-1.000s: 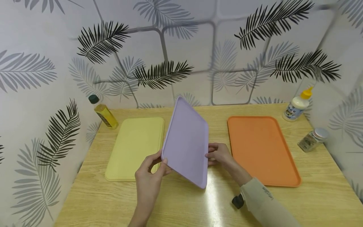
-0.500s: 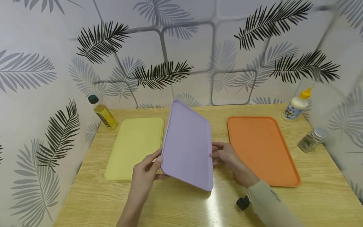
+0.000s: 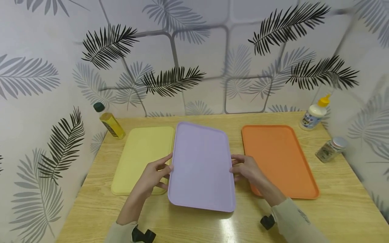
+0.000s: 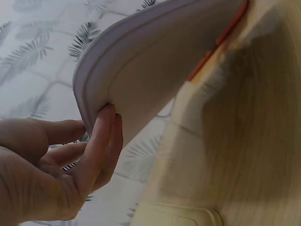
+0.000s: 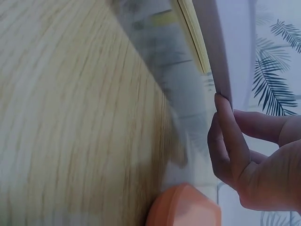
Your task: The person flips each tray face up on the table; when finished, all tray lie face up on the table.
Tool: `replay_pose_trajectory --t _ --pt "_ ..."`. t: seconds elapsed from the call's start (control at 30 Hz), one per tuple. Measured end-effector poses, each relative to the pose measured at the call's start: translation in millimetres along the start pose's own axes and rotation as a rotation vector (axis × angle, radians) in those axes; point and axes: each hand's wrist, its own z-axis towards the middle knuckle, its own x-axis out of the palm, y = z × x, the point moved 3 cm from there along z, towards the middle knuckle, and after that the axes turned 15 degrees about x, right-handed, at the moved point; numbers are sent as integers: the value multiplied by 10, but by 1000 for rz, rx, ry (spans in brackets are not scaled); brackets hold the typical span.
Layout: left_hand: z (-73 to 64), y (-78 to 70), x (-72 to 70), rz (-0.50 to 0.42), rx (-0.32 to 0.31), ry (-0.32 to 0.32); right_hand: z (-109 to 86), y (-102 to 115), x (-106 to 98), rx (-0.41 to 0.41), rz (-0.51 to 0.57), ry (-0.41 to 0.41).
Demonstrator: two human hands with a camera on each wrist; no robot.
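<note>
A lilac tray (image 3: 201, 167) is held by both hands above the middle of the table, its face up and slightly tilted. My left hand (image 3: 155, 173) pinches its left edge, thumb on the rim and fingers beneath; the left wrist view shows those fingers on the tray's underside (image 4: 141, 70). At the opposite edge my right hand (image 3: 247, 170) pinches the rim between thumb and fingers, as the right wrist view also shows. A yellow tray (image 3: 146, 158) lies to the left, partly behind the left hand. On the right lies an orange tray (image 3: 279, 162), one edge behind the right hand.
A bottle of yellow oil (image 3: 111, 125) with a dark cap stands at the back left of the wooden table (image 3: 188, 229). At the right are a white glue bottle (image 3: 311, 116) with a yellow nozzle and a glass jar (image 3: 329, 150). A patterned wall closes off the back.
The lilac tray has turned from a steep sideways tilt to nearly flat, and come lower. My left hand has shifted slightly left and my right hand slightly right, both keeping hold.
</note>
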Motion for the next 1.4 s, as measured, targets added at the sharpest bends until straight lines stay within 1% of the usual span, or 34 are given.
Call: replay_pose_trajectory --t 0.1,0.2,0.4,0.53,0.7,0.83,0.93,1.03,1.2,1.4 --pt "68 136 9 24 -24 -6 9 1 -43 6 -19 -21" --pt "151 255 48 48 -30 -16 33 10 -86 6 -37 -35" --pt "354 408 154 86 -43 -36 116 31 -152 8 -65 -71" --pt "481 431 213 131 -48 -29 190 38 -198 4 -57 -109" --pt "575 439 241 145 -42 -32 260 46 -218 -21 -74 -137" --pt "621 478 258 142 -63 -33 290 69 -230 -22 -121 -165" --pt "651 503 276 156 -77 -35 313 114 -237 -42 -169 -194" --pt "668 525 295 187 -83 -40 336 145 -234 -57 -204 -215" --pt "701 559 313 239 -87 -53 372 150 -226 -59 -215 -234" --pt "740 615 335 341 -70 -54 413 115 -222 -123 -300 -293"
